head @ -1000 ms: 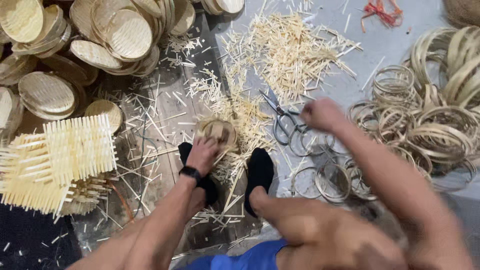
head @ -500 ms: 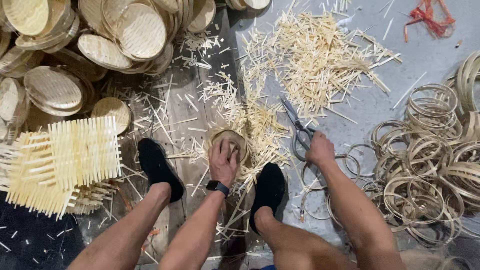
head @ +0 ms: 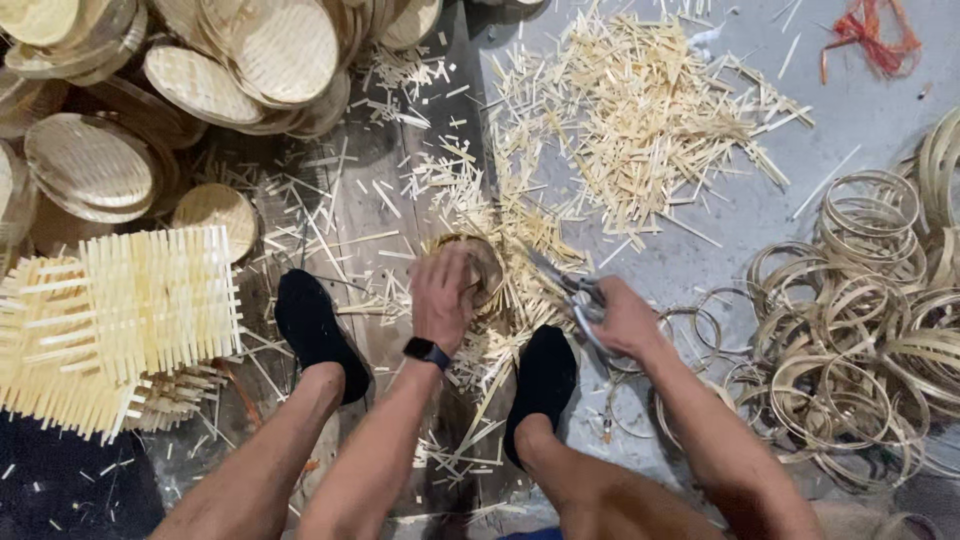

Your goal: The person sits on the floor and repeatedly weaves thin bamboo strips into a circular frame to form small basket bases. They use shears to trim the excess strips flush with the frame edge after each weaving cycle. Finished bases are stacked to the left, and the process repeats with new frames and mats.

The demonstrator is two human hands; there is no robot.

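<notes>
The left hand (head: 443, 297) lies clenched over one small round woven bamboo piece (head: 478, 262), fingers curled across its top, pressing it down on the floor between the two feet; a black watch (head: 426, 351) sits on that wrist. The right hand (head: 622, 318) is closed around the handles of one pair of scissors (head: 565, 287), whose blades point up and left toward the woven piece and reach just beside its edge; whether the blades touch it I cannot tell.

Two black socks show: the left one (head: 315, 330) on the wooden boards, the right one (head: 543, 385) just below the woven piece. One large heap of short cut bamboo sticks (head: 640, 120) spreads over the grey floor above the hands, with loose sticks trailing down between the feet. On the right lies a tangle of thin bamboo hoops (head: 860, 330), too many and too overlapped to count. At upper left is a pile of round woven lids (head: 200, 80); about ten show, some hidden under others. At the left edge lie at least two unfinished square mats (head: 130, 310) with stick ends jutting out on every side. One scrap of red string (head: 865, 35) lies at upper right.
</notes>
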